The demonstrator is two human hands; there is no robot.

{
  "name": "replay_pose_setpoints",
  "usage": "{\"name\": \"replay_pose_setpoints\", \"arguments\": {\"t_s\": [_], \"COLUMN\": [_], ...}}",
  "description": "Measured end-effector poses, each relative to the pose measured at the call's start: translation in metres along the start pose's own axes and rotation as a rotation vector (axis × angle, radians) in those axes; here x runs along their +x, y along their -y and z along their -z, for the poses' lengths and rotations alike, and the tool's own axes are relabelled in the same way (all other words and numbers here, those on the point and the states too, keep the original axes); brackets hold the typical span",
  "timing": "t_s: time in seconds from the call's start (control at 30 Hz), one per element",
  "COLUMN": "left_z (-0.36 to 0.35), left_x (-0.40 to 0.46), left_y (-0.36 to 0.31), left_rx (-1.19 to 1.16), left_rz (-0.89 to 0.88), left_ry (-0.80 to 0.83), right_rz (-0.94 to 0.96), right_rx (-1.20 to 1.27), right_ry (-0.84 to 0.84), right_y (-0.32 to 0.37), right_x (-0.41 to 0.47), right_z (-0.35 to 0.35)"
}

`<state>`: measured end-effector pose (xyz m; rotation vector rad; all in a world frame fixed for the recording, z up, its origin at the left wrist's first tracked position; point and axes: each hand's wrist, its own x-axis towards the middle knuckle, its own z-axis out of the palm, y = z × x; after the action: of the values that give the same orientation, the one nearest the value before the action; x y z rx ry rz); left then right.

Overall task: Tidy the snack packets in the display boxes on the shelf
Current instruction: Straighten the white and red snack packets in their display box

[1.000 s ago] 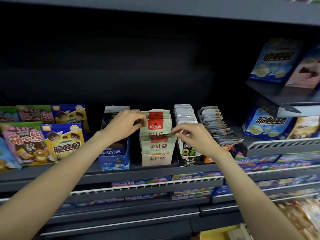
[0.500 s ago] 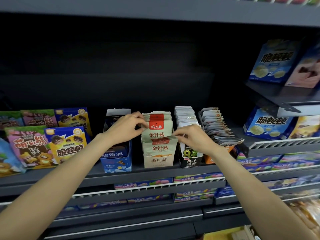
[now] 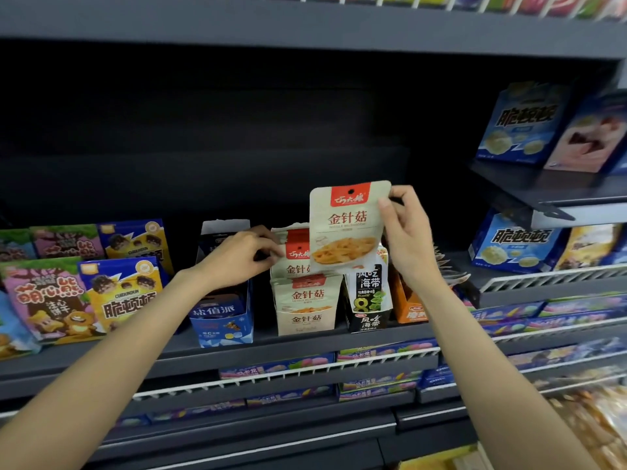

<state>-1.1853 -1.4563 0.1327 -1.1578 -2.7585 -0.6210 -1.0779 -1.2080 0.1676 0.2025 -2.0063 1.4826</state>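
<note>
A right hand (image 3: 409,237) pinches a beige snack packet (image 3: 347,225) above its display box (image 3: 307,317), the left hand (image 3: 242,257) gripping the packets below-left; a loosened pinch could drop it behind the shelf (image 3: 271,352).

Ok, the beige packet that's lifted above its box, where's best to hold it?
Pinch its top right edge from the right, as the right hand does on the lifted packet: it hangs upright, flat face toward the camera, the left hand at the box's packets.
</note>
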Motion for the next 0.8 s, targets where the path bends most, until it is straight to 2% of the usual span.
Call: {"name": "replay_pose_setpoints", "arguments": {"t_s": [0.1, 0.33, 0.4, 0.47, 0.5, 0.63, 0.8], "left_z": [0.002, 0.003, 0.009, 0.012, 0.009, -0.028, -0.048], "left_x": [-0.008, -0.039, -0.046, -0.05, -0.049, -0.026, -0.009], "left_y": [-0.005, -0.028, -0.051, -0.096, -0.124, -0.2, -0.211], "left_rx": [0.057, 0.168, 0.168, 0.011, -0.066, -0.161, -0.157], "left_rz": [0.007, 0.089, 0.107, 0.047, 0.011, -0.014, -0.015], "left_ry": [0.005, -0.074, -0.273, -0.525, -0.578, -0.496, -0.558], "right_rz": [0.027, 0.0, 0.001, 0.003, 0.0, -0.031, -0.059], "right_rx": [-0.075, -0.154, -0.141, -0.122, -0.109, -0.059, -0.01], "right_ry": [-0.144, -0.247, -0.286, -0.335, -0.353, -0.379, -0.337], "right_y": [0.006, 0.01, 0.014, 0.018, 0.02, 0.027, 0.039], "right_x": [0.003, -0.01, -0.013, -0.016, -0.018, -0.029, -0.046], "right_z": [0.009, 0.026, 0.027, 0.028, 0.029, 0.026, 0.037]}}
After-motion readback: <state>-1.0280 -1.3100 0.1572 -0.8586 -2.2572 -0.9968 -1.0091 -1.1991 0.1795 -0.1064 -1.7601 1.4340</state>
